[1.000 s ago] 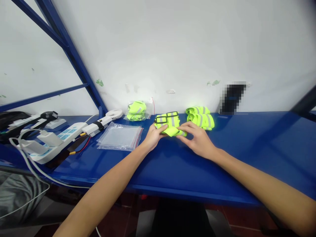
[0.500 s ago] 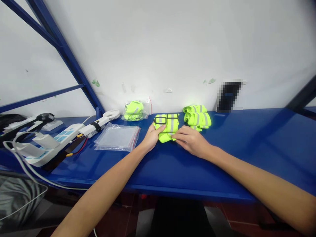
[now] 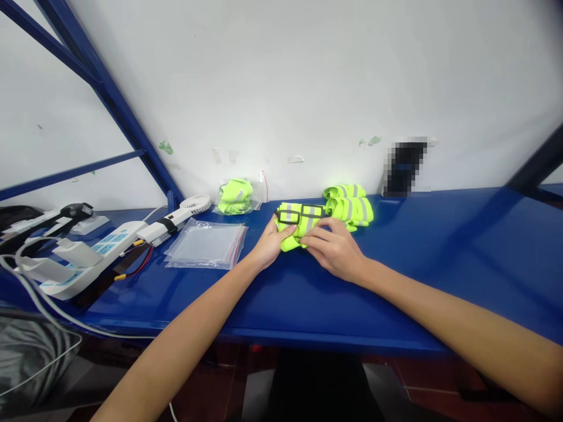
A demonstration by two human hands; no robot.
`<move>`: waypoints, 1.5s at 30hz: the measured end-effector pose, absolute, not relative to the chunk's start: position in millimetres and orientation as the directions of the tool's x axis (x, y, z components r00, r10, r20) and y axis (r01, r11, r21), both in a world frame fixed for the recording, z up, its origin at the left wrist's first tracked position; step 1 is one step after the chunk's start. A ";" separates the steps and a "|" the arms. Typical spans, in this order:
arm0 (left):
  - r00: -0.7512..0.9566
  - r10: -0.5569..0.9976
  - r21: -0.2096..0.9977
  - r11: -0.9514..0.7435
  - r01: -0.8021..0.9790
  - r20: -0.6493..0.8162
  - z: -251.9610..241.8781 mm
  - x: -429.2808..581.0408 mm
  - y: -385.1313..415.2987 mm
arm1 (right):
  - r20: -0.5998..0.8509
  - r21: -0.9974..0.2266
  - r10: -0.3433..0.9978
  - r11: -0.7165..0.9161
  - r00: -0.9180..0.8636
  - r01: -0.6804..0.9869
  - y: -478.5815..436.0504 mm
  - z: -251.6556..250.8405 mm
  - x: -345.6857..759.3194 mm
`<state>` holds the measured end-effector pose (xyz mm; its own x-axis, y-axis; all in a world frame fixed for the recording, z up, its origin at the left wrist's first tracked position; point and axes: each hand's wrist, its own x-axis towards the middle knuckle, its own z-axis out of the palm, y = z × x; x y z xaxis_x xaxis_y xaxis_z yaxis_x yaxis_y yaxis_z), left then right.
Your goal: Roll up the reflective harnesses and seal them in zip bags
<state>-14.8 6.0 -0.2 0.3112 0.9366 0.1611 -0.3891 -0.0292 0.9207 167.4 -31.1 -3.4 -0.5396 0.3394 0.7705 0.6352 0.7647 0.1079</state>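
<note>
A folded neon-yellow reflective vest (image 3: 290, 241) with grey bands and two black rectangular buckles is held just above the blue table. My left hand (image 3: 267, 244) grips its left side, thumb on the front and fingers behind. At its lower right edge, my right hand (image 3: 333, 248) pinches the fabric with fingers bent. Right behind it lie more folded reflective vests (image 3: 352, 210) in the same yellow. To the left is a clear zip bag (image 3: 235, 198) with a yellow vest inside. A stack of flat clear zip bags (image 3: 204, 243) lies nearer my left arm.
On the left, a white handheld fan (image 3: 196, 204) and a power strip (image 3: 92, 258) with plugs and cables sit on the blue table (image 3: 281, 310). A blurred-out black object (image 3: 404, 169) leans on the white wall. A blue metal frame (image 3: 118, 117) rises at left.
The vest's upper right part has tilted, so the second black buckle now shows fully. My right hand has shifted slightly up and left along the fabric; my left hand keeps its hold.
</note>
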 end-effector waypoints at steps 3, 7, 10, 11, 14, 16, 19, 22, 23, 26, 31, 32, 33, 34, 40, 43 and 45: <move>0.339 0.933 0.930 0.013 -0.367 0.121 6.0 -15.5 1.9 | 0.825 0.039 0.366 0.722 -0.430 0.691 -33.0 -0.7 168.9; 0.391 0.920 0.956 0.112 -0.270 0.003 11.0 -21.7 1.3 | 0.787 -0.156 0.479 0.764 -0.389 0.625 -31.8 3.0 171.0; 0.390 0.920 0.964 0.140 -0.226 -0.042 11.6 -24.8 2.7 | 0.719 -0.300 0.572 0.768 -0.396 0.565 -29.5 2.6 171.4; 0.391 0.919 0.964 0.144 -0.222 -0.047 11.5 -24.9 2.8 | 0.710 -0.324 0.587 0.763 -0.389 0.560 -28.9 1.9 171.4; 0.400 0.915 0.966 0.150 -0.211 -0.055 10.8 -23.0 2.0 | 0.716 -0.382 0.616 0.740 -0.329 0.554 -27.6 -0.9 171.3; 0.399 0.915 0.970 0.151 -0.192 -0.064 10.5 -21.0 1.0 | 0.715 -0.445 0.641 0.726 -0.279 0.525 -26.4 -2.5 171.7; 0.397 0.915 0.976 0.140 -0.165 -0.064 11.4 -19.6 -0.2 | 0.672 -0.565 0.713 0.667 -0.200 0.485 -23.8 -2.9 173.1; 0.411 0.910 0.982 0.115 -0.151 -0.043 13.8 -20.6 -0.7 | 0.563 -0.685 0.807 0.576 -0.177 0.446 -21.5 0.1 175.2; 0.423 0.905 0.983 0.110 -0.147 -0.038 14.3 -21.2 -0.8 | 0.516 -0.726 0.835 0.546 -0.193 0.418 -21.0 1.3 175.8; 0.467 0.883 0.977 0.132 -0.167 -0.040 13.0 -22.8 -0.1 | 0.406 -0.824 0.884 0.464 -0.233 0.325 -20.0 3.5 176.8; 0.524 0.852 0.937 0.174 -0.301 0.010 8.0 -25.9 1.2 | 0.386 -0.868 0.906 0.420 -0.172 0.266 -18.1 0.9 175.8; 0.532 0.846 0.936 0.165 -0.312 0.028 8.1 -26.6 0.9 | 0.384 -0.871 0.909 0.414 -0.159 0.264 -17.8 0.3 175.6; 0.536 0.843 0.940 0.148 -0.308 0.043 8.5 -27.1 0.4 | 0.381 -0.873 0.913 0.408 -0.149 0.267 -17.6 0.0 175.5; 0.535 0.843 0.949 0.126 -0.289 0.051 8.9 -27.3 -0.2 | 0.379 -0.873 0.915 0.403 -0.140 0.274 -17.5 0.0 175.5; 0.448 0.893 0.989 0.030 -0.148 0.040 6.2 -22.4 0.1 | 0.369 -0.866 0.917 0.399 -0.153 0.302 -22.0 5.4 173.9; 0.428 0.901 0.991 -0.020 -0.129 0.074 4.4 -20.0 -0.5 | 0.375 -0.854 0.914 0.405 -0.153 0.326 -25.4 8.0 171.8; 0.420 0.903 0.992 -0.047 -0.118 0.093 4.7 -18.8 -2.4 | 0.384 -0.850 0.912 0.410 -0.144 0.330 -27.3 8.5 169.9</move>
<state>-18.8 -2.4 4.7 0.4202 0.9027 0.0929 -0.1179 -0.0472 0.9919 169.9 -27.3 8.5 -0.1442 0.9120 0.3841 0.3296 0.4102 -0.8504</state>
